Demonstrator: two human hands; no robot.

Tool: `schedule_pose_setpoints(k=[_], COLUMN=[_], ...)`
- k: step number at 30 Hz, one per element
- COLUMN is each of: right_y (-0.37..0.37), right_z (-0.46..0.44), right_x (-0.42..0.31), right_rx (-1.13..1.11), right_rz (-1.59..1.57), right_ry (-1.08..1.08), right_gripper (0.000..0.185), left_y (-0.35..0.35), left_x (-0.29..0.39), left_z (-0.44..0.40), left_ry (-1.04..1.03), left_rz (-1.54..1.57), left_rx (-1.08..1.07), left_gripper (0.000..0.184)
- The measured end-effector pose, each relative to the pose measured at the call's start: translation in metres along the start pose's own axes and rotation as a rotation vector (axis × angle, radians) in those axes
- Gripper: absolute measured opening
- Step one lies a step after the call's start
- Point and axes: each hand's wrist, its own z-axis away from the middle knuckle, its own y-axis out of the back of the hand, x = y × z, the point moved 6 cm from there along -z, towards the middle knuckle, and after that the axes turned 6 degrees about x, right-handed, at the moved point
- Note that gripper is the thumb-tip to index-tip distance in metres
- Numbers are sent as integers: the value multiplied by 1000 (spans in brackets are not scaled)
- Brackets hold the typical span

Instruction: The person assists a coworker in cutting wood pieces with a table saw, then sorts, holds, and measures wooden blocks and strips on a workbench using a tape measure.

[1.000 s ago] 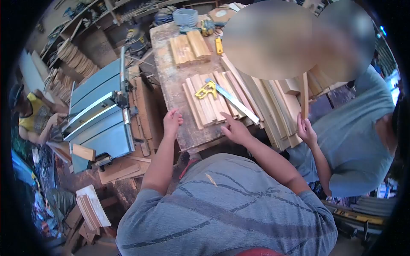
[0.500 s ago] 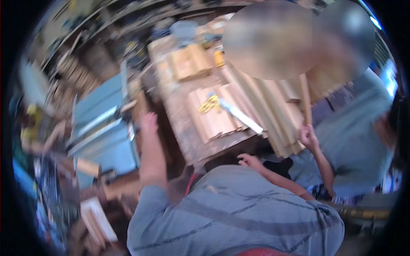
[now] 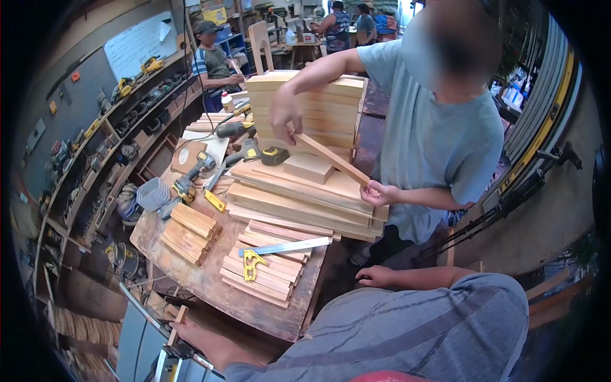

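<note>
At the lower left, my left hand point(image 3: 191, 332) is closed around a short wooden strip point(image 3: 180, 316) over the blue-grey table saw point(image 3: 137, 344); its fingertips are small in view. My right hand point(image 3: 377, 276) hangs in front of my body, by the table's right edge, holding nothing, with fingers loosely bent and a little apart. The nearest items on the worktable point(image 3: 149, 235) are a row of thin wooden slats point(image 3: 258, 286) and a combination square point(image 3: 286, 246) with a yellow head lying across them.
Opposite me, a co-worker point(image 3: 439, 140) holds a wooden strip point(image 3: 334, 159) in both hands. Stacked boards point(image 3: 305, 207), a second slat bundle point(image 3: 189, 232), cordless drills point(image 3: 184, 184) and a tape measure point(image 3: 275, 155) share the table. Tool shelves point(image 3: 121, 146) line the left wall.
My view has swung upward and to the right, so the table saw now sits lower left. My left hand has closed on the wooden strip. The co-worker now has both hands on a strip.
</note>
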Motion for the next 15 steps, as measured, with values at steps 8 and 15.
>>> schedule_pose_setpoints(k=[8, 15], right_y=[-5, 7], right_z=[-12, -44], right_x=[-6, -16], right_rx=[28, 16], right_rz=[-45, -101], right_ry=[77, 181], right_gripper=[39, 37], left_y=[-35, 5], left_x=[-71, -96], left_z=[71, 229], left_ry=[-8, 39], left_rz=[51, -532], left_rx=[-438, -754], left_gripper=[48, 30])
